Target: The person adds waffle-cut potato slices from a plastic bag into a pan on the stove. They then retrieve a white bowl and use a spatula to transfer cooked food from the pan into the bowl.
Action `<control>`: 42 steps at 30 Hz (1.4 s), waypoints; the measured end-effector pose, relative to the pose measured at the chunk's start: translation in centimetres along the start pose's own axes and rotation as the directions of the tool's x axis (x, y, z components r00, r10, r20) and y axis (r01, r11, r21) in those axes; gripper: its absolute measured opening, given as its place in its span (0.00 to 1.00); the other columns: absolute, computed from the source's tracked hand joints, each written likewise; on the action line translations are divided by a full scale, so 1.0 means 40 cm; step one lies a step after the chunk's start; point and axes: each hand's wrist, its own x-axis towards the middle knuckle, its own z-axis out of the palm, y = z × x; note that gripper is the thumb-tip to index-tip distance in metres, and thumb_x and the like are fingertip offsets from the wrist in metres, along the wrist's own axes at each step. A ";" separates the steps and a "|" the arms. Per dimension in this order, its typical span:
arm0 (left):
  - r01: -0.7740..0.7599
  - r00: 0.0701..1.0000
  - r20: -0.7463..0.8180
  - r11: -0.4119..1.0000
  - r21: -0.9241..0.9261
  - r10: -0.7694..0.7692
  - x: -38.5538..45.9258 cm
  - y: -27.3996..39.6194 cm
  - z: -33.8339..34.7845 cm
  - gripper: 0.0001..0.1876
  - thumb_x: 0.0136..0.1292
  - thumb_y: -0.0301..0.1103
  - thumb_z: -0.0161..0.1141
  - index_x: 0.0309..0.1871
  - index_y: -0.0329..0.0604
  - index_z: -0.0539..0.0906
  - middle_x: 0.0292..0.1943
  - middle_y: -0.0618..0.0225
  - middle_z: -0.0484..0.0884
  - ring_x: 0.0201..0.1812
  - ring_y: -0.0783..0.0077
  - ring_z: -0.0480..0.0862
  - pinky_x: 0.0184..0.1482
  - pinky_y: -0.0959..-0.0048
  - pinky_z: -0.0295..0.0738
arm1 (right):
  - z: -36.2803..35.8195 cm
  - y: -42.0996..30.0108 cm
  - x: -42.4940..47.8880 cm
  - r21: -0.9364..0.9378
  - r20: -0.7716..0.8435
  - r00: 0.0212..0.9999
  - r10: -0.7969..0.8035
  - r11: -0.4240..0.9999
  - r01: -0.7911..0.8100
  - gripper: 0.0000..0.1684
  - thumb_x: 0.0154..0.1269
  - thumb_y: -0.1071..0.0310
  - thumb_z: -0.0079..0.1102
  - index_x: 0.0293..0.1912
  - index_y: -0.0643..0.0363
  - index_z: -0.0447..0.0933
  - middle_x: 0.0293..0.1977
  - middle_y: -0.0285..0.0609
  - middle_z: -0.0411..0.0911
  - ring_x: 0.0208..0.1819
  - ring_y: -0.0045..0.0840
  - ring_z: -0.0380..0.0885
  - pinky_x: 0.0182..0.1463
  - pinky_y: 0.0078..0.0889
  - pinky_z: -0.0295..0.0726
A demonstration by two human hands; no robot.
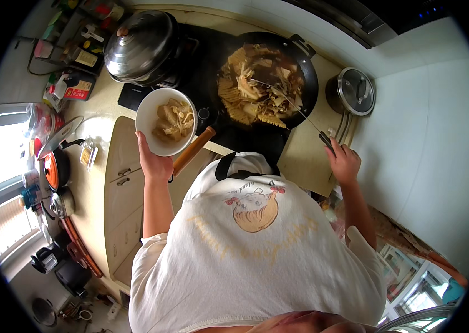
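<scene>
My left hand (157, 164) grips a white bowl (143, 129) by its near side, thumb along the outer wall. Sliced food and pale enoki-like mushrooms (176, 120) lie in the bowl. In my right hand (345, 162) is the dark handle of a long metal cooking utensil (307, 118); its head is partly hidden by the food. That utensil reaches into a black wok (310, 83) on the cooktop. Crinkle-cut slices, mushrooms and other pieces (255, 89) sit in brown broth there. A wooden handle (195, 152) juts towards me beside the bowl.
Left of the wok stands a pot with a domed metal lid (143, 45). A glass-lidded saucepan (355, 91) sits against the right wall. Bottles (78, 85) crowd the back left corner. Along the left counter are a packaged item (89, 154), an orange-lidded pot (53, 170) and other cookware.
</scene>
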 end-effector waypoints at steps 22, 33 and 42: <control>-0.023 0.999 -0.028 1.000 0.000 0.023 -0.002 0.003 -0.022 0.34 0.81 0.58 0.44 0.80 0.48 0.59 0.79 0.62 0.62 0.78 0.58 0.64 0.77 0.55 0.65 | -0.202 0.073 0.133 0.327 0.338 0.860 0.382 0.810 -0.487 0.19 0.67 0.57 0.72 0.53 0.56 0.85 0.26 0.44 0.81 0.25 0.27 0.77 0.33 0.30 0.75; -0.025 0.998 -0.052 1.000 -0.009 0.025 -0.002 -0.008 -0.030 0.33 0.82 0.58 0.42 0.80 0.47 0.59 0.79 0.61 0.62 0.78 0.57 0.64 0.78 0.55 0.63 | -0.167 0.155 0.161 0.309 0.567 0.756 0.328 0.766 -0.564 0.17 0.66 0.60 0.72 0.51 0.55 0.86 0.22 0.35 0.76 0.24 0.18 0.71 0.31 0.27 0.71; -0.008 1.000 0.008 1.000 0.015 0.008 0.009 -0.020 -0.029 0.35 0.80 0.61 0.45 0.80 0.51 0.61 0.78 0.65 0.64 0.78 0.57 0.66 0.75 0.53 0.68 | -0.079 0.256 0.075 0.349 0.855 0.441 0.271 0.328 -0.878 0.17 0.69 0.65 0.70 0.53 0.62 0.86 0.20 0.24 0.67 0.20 0.09 0.62 0.25 0.19 0.59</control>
